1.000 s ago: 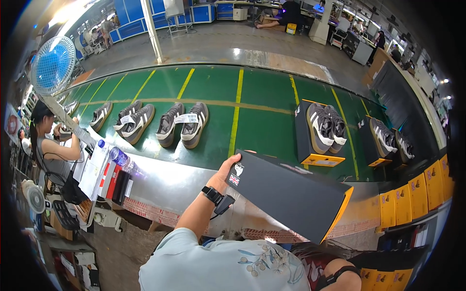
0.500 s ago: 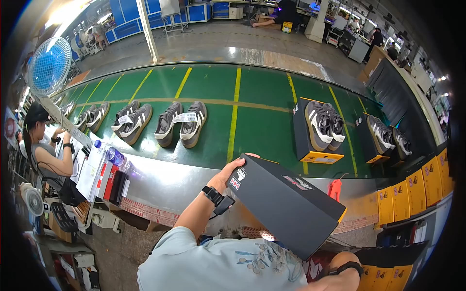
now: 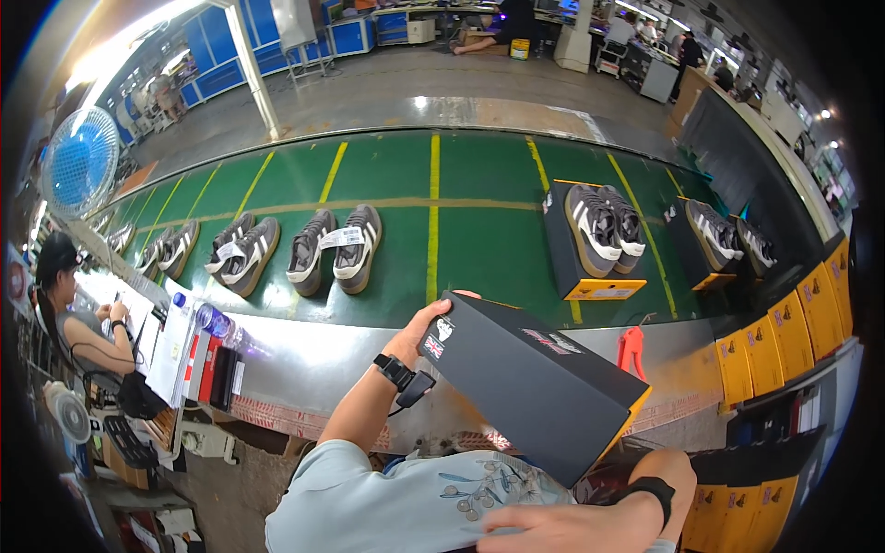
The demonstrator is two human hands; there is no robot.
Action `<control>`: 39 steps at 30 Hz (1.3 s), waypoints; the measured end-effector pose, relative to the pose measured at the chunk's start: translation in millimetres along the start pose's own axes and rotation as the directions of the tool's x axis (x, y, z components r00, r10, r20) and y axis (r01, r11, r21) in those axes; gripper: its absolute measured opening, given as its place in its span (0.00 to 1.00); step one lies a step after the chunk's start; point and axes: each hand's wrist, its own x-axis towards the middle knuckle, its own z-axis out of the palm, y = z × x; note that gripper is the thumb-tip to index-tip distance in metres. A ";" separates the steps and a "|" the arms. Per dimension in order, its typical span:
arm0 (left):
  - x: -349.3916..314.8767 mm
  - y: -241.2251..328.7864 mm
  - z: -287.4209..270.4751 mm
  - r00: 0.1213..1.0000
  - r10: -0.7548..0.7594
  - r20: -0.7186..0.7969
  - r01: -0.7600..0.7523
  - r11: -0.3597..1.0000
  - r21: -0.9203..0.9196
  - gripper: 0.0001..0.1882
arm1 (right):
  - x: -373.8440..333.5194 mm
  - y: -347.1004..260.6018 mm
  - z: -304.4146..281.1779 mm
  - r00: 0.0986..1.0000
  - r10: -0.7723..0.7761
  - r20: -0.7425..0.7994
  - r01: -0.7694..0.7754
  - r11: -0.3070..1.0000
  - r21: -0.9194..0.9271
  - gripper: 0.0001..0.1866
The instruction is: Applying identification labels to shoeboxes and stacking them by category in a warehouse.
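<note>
Right at the bottom edge of the frame, the right hand (image 3: 553,527) is seen lying flat and open-fingered against the pale blue shirt, with nothing held in it, a black band worn on its wrist. Just above it, at centre frame, a long black shoebox lid (image 3: 533,385) with an orange inner edge is held tilted, its far end gripped by the left hand (image 3: 419,330), fingers wrapped over the corner. A black wristband with a dangling tag (image 3: 403,376) is worn on that arm. Beyond the box, the steel worktop (image 3: 304,346) is crossed, with a red tool (image 3: 631,348) to the right and bottles and booklets to the left. Further out, on the green conveyor belt (image 3: 479,240), grey striped sneakers (image 3: 334,247) are lined up at centre left, while another pair is set on an open box (image 3: 595,241) to the right. At far left, a seated person (image 3: 74,318) is glimpsed beneath a blue fan (image 3: 78,164).
</note>
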 end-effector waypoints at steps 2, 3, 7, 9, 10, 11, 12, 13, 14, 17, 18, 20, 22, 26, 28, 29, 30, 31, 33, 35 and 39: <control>0.0 5.5 1.7 1.000 -0.006 -0.008 0.006 1.000 0.014 0.30 | 4.3 5.6 9.4 0.998 -0.032 -0.055 0.030 0.999 -0.032 0.28; 3.1 7.4 0.9 1.000 -0.020 0.002 0.020 1.000 0.020 0.30 | 7.3 6.0 12.9 0.993 -0.072 -0.097 0.066 0.996 -0.058 0.28; 4.7 16.2 -7.8 0.998 -0.030 -0.046 0.033 0.998 0.057 0.30 | 27.1 0.4 4.0 1.000 -0.029 0.007 0.030 0.980 -0.196 0.24; 9.1 18.2 -10.0 0.997 -0.064 -0.032 0.064 0.998 0.021 0.30 | 29.0 1.4 9.7 0.994 -0.058 -0.095 0.041 0.984 -0.172 0.18; 9.2 19.6 -10.7 0.997 -0.073 -0.028 0.074 0.997 0.028 0.30 | 28.0 0.9 9.4 0.993 -0.056 -0.106 0.036 0.983 -0.179 0.18; 9.3 20.7 -11.3 0.998 -0.063 -0.032 0.064 0.997 0.045 0.30 | 24.9 0.6 6.5 0.998 -0.034 -0.045 0.026 0.987 -0.158 0.16; 9.3 21.8 -11.8 0.998 -0.051 -0.036 0.054 0.997 0.060 0.30 | 21.0 -0.5 5.4 1.000 -0.013 0.018 0.015 0.990 -0.138 0.14; 9.1 22.9 -12.6 0.998 -0.057 -0.036 0.060 0.996 0.062 0.30 | 16.0 -0.9 5.0 1.000 -0.010 0.012 0.012 0.990 -0.139 0.14; 9.0 24.4 -13.1 0.998 -0.057 -0.036 0.060 0.996 0.072 0.30 | 10.6 -1.5 5.1 1.000 0.002 0.004 -0.001 0.998 -0.063 0.14; 9.8 27.5 -15.1 0.998 -0.059 -0.020 0.060 0.994 0.090 0.30 | -2.3 -10.8 3.2 0.999 0.039 0.004 -0.039 0.999 0.028 0.12; 10.2 28.6 -15.5 0.998 -0.058 0.000 0.058 0.994 0.097 0.30 | -6.3 -15.7 0.4 0.998 0.053 0.038 -0.052 0.998 -0.026 0.11; 8.4 31.0 -14.5 0.998 -0.059 -0.006 0.060 0.993 0.102 0.30 | -12.5 -20.4 -3.4 0.991 0.065 0.114 -0.053 0.993 -0.105 0.08; 7.4 32.1 -14.1 0.998 -0.062 -0.006 0.062 0.992 0.109 0.29 | -17.2 -25.1 -10.4 0.987 0.067 0.145 -0.054 0.995 -0.088 0.09; 7.9 36.8 -12.4 0.997 -0.079 -0.010 0.079 0.987 0.139 0.30 | -16.6 -25.2 -4.9 0.996 0.091 0.023 -0.086 0.985 -0.149 0.17; 8.1 39.6 -17.3 0.995 -0.097 0.001 0.096 0.983 0.159 0.30 | -6.2 -21.5 -8.1 0.997 0.082 0.009 -0.077 0.970 -0.231 0.21; 9.3 40.4 -15.5 0.994 -0.111 0.015 0.107 0.980 0.167 0.30 | 0.9 -20.9 -8.8 0.997 0.074 -0.004 -0.071 0.949 -0.306 0.25; 10.4 41.1 -13.5 0.995 -0.099 0.015 0.094 0.977 0.193 0.30 | 7.5 -21.4 -4.5 0.996 0.083 -0.017 -0.084 0.945 -0.317 0.25; 10.4 42.6 -13.5 0.996 -0.084 0.015 0.079 0.973 0.219 0.30 | 15.0 -20.9 4.3 0.993 0.107 -0.038 -0.114 0.926 -0.361 0.24; 11.2 44.7 -12.6 0.996 -0.093 0.016 0.087 0.966 0.245 0.30 | 28.4 -19.0 20.1 0.985 0.152 -0.080 -0.172 0.881 -0.441 0.22; 11.0 48.7 -10.6 0.995 -0.096 -0.014 0.095 0.947 0.308 0.31 | 44.0 -7.6 29.5 0.984 0.047 -0.171 -0.110 0.919 -0.378 0.17; 11.3 50.3 -11.2 0.995 -0.077 -0.066 0.095 0.934 0.343 0.32 | 72.1 5.1 30.9 0.941 -0.151 -0.303 0.004 0.900 -0.436 0.05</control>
